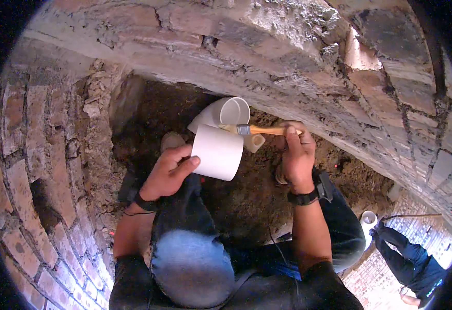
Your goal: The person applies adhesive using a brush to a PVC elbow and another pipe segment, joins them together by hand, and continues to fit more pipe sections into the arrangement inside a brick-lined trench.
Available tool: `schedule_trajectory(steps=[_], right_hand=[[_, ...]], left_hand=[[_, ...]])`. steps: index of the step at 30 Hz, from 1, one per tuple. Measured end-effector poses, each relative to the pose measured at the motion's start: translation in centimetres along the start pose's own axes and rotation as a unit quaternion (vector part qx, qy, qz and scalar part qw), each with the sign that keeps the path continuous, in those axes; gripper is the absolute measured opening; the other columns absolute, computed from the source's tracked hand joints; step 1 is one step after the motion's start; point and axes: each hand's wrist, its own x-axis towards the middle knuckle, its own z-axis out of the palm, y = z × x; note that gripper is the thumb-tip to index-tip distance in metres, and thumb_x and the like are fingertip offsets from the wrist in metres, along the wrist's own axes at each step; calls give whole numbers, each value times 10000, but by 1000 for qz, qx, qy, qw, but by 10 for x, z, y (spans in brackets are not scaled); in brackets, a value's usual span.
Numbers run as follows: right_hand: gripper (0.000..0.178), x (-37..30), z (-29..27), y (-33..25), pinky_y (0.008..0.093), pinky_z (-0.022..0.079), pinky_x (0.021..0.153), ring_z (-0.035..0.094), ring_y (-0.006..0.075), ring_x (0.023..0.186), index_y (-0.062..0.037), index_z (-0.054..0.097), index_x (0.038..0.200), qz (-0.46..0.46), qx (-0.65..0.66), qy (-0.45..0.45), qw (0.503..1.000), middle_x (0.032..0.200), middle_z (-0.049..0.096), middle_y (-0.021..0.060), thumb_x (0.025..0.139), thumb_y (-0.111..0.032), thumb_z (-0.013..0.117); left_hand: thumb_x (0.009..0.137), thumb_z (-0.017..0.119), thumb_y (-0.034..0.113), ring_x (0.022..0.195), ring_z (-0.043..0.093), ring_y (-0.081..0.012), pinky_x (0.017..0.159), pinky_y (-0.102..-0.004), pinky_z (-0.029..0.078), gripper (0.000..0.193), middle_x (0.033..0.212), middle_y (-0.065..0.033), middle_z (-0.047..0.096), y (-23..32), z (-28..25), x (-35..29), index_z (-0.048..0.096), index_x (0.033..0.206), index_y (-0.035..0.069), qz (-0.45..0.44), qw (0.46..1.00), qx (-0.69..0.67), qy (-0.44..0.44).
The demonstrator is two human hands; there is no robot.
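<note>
My left hand [170, 173] is closed around the left side of a short white plastic pipe [218, 153], tilted in front of me. In my right hand [297, 155] is a paintbrush [267, 130] with a wooden handle, gripped near its end and pointing left. Its bristles lie at the pipe's upper rim; whether they touch it I cannot tell. Just beyond stands a white pipe elbow [234, 111] in the dirt, its round mouth facing up. A small cream-coloured container [257, 141] with an opening sits beneath the brush, partly hidden.
Brick walls rise on the left [35, 170] and along the far side [288, 67], close around the dirt trench [236, 199]. My knees flank the work. At the lower right stands another white pipe [369, 219], with a person in dark clothes [409, 258] beside it.
</note>
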Motion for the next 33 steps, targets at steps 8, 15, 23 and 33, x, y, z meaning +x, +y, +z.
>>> schedule_trajectory(steps=[8,15,23,33], right_hand=[[140,-31,17,-69,358,508,801,671,249,881,-13,646,993,-199,-327,-178,906,937,700,130,967,-141,595],[175,5,15,-35,301,491,768,616,160,826,10,633,1024,-151,-331,-56,930,865,672,93,975,-154,596],[161,-21,14,-54,327,502,756,638,192,814,-16,641,1013,-150,-275,-71,947,870,675,101,967,-165,604],[146,-58,25,-25,340,518,739,662,226,789,-13,649,997,-158,-295,-97,937,889,696,124,970,-148,600]], left_hand=[[956,584,165,856,658,-303,795,-375,494,220,913,-190,679,-16,5,-1,643,1041,-29,78,991,104,31],[954,583,186,836,649,-323,775,-386,496,218,888,-181,669,-6,2,-11,652,1013,-13,93,989,110,-21],[954,587,203,784,627,-293,723,-387,477,232,844,-166,652,-21,1,-7,657,998,-13,112,980,158,55],[995,550,238,819,625,-158,723,-287,480,289,953,-85,672,-18,2,2,653,1069,-22,-135,973,-87,165]])
